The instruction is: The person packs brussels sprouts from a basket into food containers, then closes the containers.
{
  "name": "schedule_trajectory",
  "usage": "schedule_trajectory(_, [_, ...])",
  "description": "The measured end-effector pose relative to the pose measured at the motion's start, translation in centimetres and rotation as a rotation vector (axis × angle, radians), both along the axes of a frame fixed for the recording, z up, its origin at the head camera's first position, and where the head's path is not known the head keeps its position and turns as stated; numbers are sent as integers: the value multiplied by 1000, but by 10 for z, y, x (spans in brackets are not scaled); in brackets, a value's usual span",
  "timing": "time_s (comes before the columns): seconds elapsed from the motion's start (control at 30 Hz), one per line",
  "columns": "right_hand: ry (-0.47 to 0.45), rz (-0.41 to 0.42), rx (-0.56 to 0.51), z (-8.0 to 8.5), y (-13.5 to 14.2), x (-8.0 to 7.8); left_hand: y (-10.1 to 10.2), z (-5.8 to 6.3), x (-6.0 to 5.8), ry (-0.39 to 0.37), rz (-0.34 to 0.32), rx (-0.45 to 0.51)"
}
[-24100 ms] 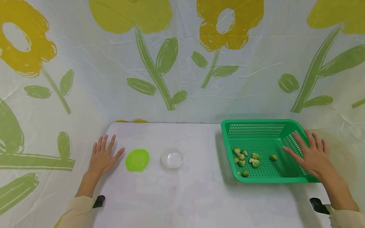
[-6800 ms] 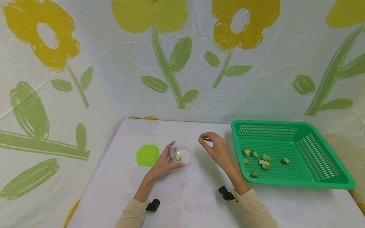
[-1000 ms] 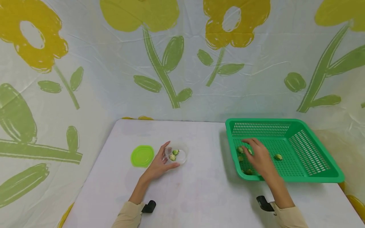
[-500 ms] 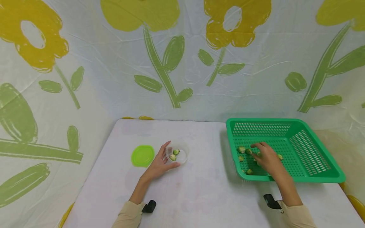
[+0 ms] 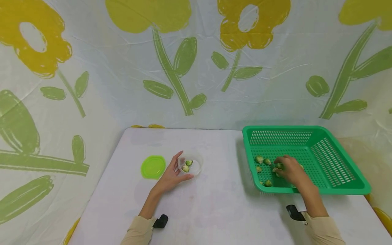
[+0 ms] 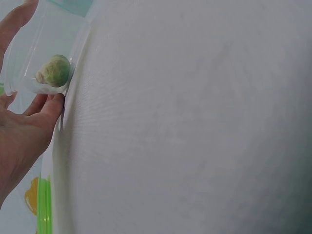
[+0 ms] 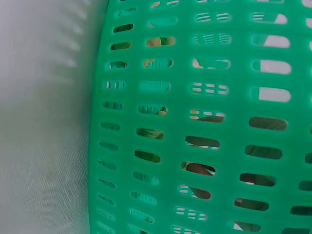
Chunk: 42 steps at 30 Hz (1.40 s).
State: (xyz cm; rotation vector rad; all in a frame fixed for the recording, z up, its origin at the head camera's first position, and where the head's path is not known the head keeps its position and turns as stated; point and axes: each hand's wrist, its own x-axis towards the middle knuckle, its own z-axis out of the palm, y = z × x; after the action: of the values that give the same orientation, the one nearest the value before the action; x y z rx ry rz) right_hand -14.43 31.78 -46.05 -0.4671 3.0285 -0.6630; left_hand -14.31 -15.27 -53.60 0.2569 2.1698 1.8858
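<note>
My left hand (image 5: 171, 175) holds a small clear plastic container (image 5: 197, 169) between thumb and fingers on the white table. Two Brussels sprouts (image 5: 185, 168) lie in it; the left wrist view shows one sprout (image 6: 56, 71) through the clear wall. Inside the green basket (image 5: 309, 191), my right hand (image 5: 292, 171) pinches a Brussels sprout (image 5: 279, 166) between thumb and fingers. Several other sprouts (image 5: 259, 159) lie left of that hand on the basket floor. In the right wrist view the basket wall (image 7: 175, 102) hides most of the hand.
A bright green lid (image 5: 153, 167) lies flat to the left of the container. White cloth with printed flowers (image 5: 239, 30) hangs behind the table (image 5: 214, 211). The basket's raised rim surrounds the right hand's area.
Since a second ago my right hand has shifted slightly right in the basket and closed on a sprout. The left hand stays put. Earlier, the container was empty, then held one sprout.
</note>
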Motion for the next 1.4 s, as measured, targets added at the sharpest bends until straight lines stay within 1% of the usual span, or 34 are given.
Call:
schedule_trajectory(0.2, [30, -2, 28, -4, 6, -3, 1, 0, -1, 6, 1, -2])
schedule_trajectory(0.27, [16, -4, 30, -4, 9, -3, 1, 1, -1, 6, 2, -4])
schedule_trajectory(0.43, [-57, -25, 13, -3, 15, -4, 2, 2, 0, 10, 1, -3])
schedule_trajectory(0.53, [-70, -33, 5, -1, 16, -4, 3, 2, -1, 13, -2, -2])
schedule_trajectory(0.8, [-14, -20, 39, -1, 15, -4, 4, 2, -1, 17, -4, -11])
schedule_trajectory(1.13, [-41, -16, 33, -2, 16, -9, 3, 3, 0, 16, -6, -8])
schedule_trajectory(1.23, [-37, -21, 23, -2, 16, -10, 2, 3, 0, 15, -5, -4])
schedule_trajectory(1.33, [-1, -28, 6, -1, 14, -10, 2, 3, 1, 15, 2, -6])
schedule_trajectory(1.4, [45, -24, -7, -1, 14, -9, 2, 3, 1, 13, 6, -7])
